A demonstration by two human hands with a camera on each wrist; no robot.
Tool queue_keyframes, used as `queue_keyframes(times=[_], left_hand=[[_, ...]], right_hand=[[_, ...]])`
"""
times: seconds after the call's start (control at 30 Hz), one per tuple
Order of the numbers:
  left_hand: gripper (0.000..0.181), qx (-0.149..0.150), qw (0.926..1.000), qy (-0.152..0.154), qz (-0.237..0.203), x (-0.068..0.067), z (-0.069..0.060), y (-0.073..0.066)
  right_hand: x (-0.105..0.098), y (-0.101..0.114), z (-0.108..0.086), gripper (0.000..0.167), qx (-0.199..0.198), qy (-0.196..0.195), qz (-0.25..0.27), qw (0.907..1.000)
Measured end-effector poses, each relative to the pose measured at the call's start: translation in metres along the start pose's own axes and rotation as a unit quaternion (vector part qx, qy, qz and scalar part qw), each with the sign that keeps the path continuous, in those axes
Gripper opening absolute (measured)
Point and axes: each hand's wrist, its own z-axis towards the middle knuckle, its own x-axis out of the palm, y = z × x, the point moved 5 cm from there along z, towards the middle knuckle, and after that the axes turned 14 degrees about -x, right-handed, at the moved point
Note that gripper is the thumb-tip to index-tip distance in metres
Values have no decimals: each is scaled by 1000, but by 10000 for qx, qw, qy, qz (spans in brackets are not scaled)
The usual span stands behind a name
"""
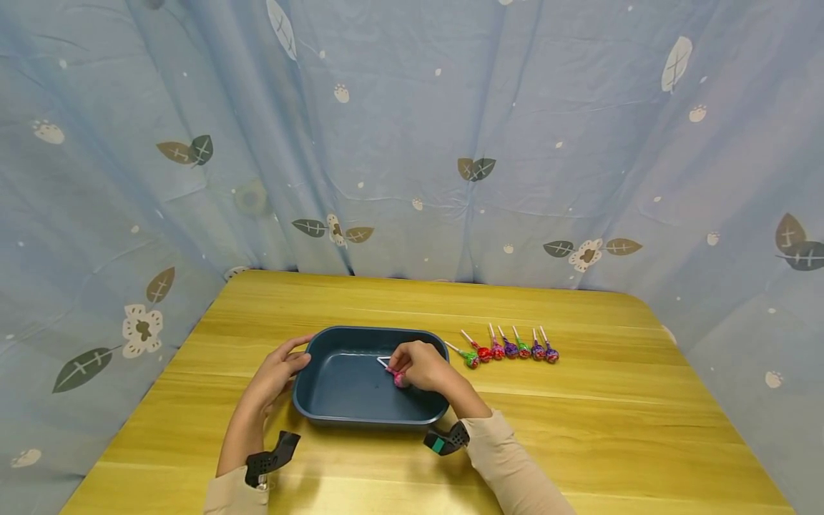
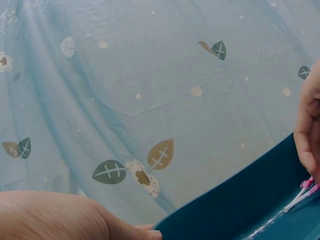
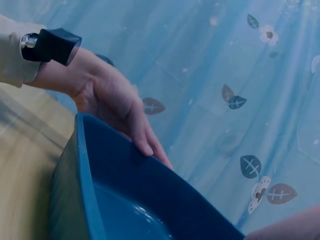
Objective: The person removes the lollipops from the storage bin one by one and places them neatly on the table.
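A dark blue rectangular bin (image 1: 347,418) stands on the wooden table. My left hand (image 1: 275,373) holds its left rim, thumb over the edge and fingers along the outside; the right wrist view shows this left hand (image 3: 112,100) too. Inside the bin, toward the right, my right hand (image 1: 421,366) pinches a pink-wrapped lollipop (image 1: 400,380). Two white sticks (image 2: 296,200) show beside the right fingers in the left wrist view, with pink wrapper at their ends. The right hand partly hides these, so I cannot tell whether both are held.
To the right of the bin, several lollipops lie in a row, among them a green one (image 1: 472,360), a red one (image 1: 485,354) and a purple one (image 1: 551,355). A blue patterned curtain (image 1: 412,143) hangs behind the wooden table (image 1: 579,443).
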Motion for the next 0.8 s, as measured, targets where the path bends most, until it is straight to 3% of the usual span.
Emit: queue_keyframes(times=[0.27, 0.8], left_hand=[[47, -3, 10000, 43, -63, 1, 0, -1], [48, -51, 9999, 109, 13, 0, -1, 0]], right_hand=[[-9, 6, -8, 18, -345, -53, 273, 9990], [-29, 8, -30, 19, -374, -441, 654, 9962]])
